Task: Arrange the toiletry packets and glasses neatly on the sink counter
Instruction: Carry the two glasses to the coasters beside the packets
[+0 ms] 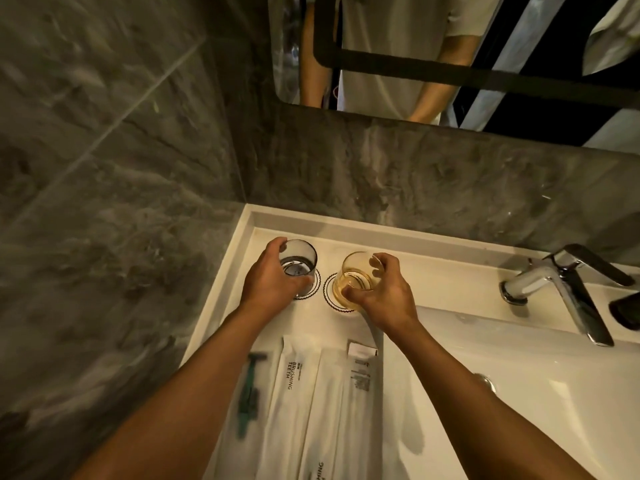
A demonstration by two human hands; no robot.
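Note:
Two glasses stand upright side by side at the back of the white sink counter (311,233), each over a round paper coaster. My left hand (268,275) is wrapped around the grey glass (300,259) on the left. My right hand (381,289) grips the amber glass (353,275) on the right, above its scallop-edged coaster (332,297). Nearer to me, white toiletry packets lie lengthwise on the counter: one printed "BRUSHING TEETH" (294,386), a second beside it (329,420), and a third with black print (360,386). A packet holding a green razor (249,393) lies at their left.
The white basin (519,375) opens to the right of the packets, with a chrome faucet (554,289) at its back and a dark object (627,310) at the far right edge. Grey marble walls close in the left and back. A mirror (415,46) hangs above.

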